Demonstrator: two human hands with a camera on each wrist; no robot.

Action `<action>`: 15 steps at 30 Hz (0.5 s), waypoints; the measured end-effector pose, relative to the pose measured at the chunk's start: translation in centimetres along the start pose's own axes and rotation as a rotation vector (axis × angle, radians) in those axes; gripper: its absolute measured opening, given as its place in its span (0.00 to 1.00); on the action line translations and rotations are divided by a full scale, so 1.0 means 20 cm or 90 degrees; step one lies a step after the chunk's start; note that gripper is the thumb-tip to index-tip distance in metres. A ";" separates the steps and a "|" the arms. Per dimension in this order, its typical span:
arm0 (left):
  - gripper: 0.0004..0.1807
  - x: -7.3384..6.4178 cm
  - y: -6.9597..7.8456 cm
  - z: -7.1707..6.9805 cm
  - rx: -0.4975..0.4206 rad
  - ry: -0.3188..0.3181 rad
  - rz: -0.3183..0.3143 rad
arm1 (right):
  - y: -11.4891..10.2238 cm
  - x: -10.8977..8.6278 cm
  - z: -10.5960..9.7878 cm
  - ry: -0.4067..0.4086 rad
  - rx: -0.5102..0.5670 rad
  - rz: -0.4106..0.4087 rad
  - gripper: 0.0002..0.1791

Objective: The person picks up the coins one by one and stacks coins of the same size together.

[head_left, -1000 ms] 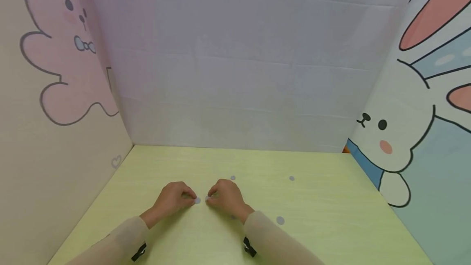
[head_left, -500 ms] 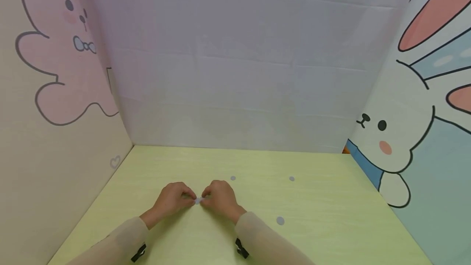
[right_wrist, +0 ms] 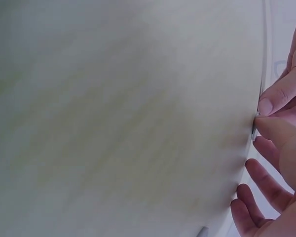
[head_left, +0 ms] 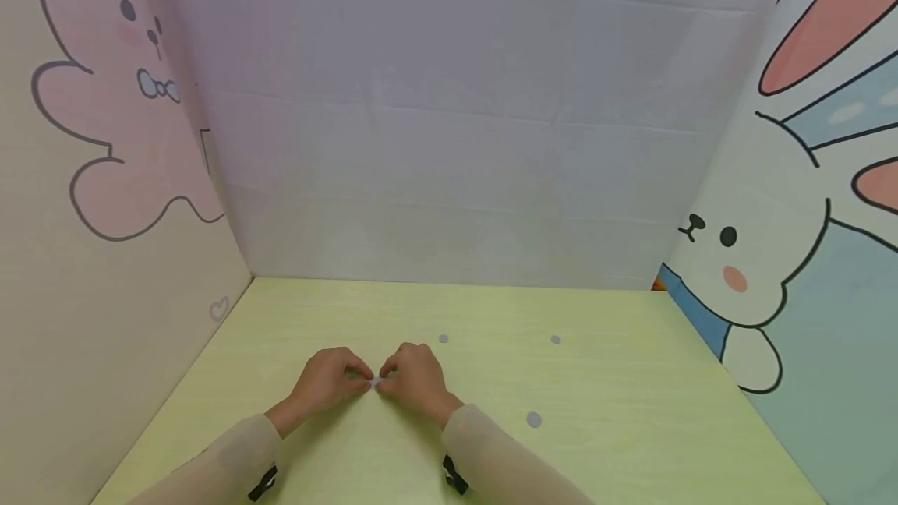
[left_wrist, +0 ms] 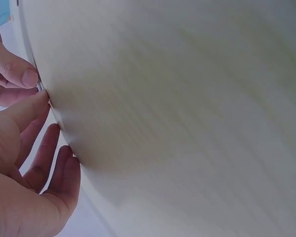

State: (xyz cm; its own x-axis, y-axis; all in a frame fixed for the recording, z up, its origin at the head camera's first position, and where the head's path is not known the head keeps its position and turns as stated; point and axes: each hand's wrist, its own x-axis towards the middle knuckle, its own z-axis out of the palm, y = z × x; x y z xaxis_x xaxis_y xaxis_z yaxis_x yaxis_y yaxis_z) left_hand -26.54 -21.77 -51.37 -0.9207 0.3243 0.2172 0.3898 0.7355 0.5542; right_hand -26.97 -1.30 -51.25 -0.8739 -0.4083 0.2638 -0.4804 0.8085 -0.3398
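Since the disc (head_left: 376,383) sits right between your left hand (head_left: 328,375) and right hand (head_left: 415,379), neither's really nearer; both pinch it at opposite edges, long axis hidden tbh.

A: What sort of place was shown?

B: A booth was seen, formed round a yellow-green work surface (head_left: 631,380) across the lower frame. It was closed off at upper centre by a creased, pale backdrop (head_left: 449,115).

A: And how were the sides decorated?

B: A pink cartoon animal (head_left: 147,146) was printed on the left wall (head_left: 84,333), a white cartoon rabbit (head_left: 779,263) on the right wall (head_left: 856,380).

A: Could a home, shop or lab be recognised?

B: That could not be told from what was framed.
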 end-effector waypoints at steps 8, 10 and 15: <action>0.06 0.01 -0.02 0.01 -0.002 0.000 -0.003 | 0.00 0.01 0.02 0.014 -0.005 -0.018 0.08; 0.06 0.00 -0.02 0.01 -0.001 0.000 -0.009 | 0.00 0.01 0.02 0.012 0.000 -0.016 0.08; 0.07 0.00 -0.02 0.01 0.000 -0.002 -0.019 | 0.01 -0.01 0.00 0.005 0.014 -0.010 0.09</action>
State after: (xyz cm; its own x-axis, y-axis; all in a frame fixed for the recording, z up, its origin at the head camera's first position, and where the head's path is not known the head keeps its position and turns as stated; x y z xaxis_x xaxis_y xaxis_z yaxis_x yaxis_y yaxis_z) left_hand -26.70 -21.90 -51.67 -0.9317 0.3046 0.1980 0.3626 0.7443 0.5608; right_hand -26.92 -1.18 -51.39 -0.8653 -0.4184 0.2760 -0.4962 0.7924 -0.3547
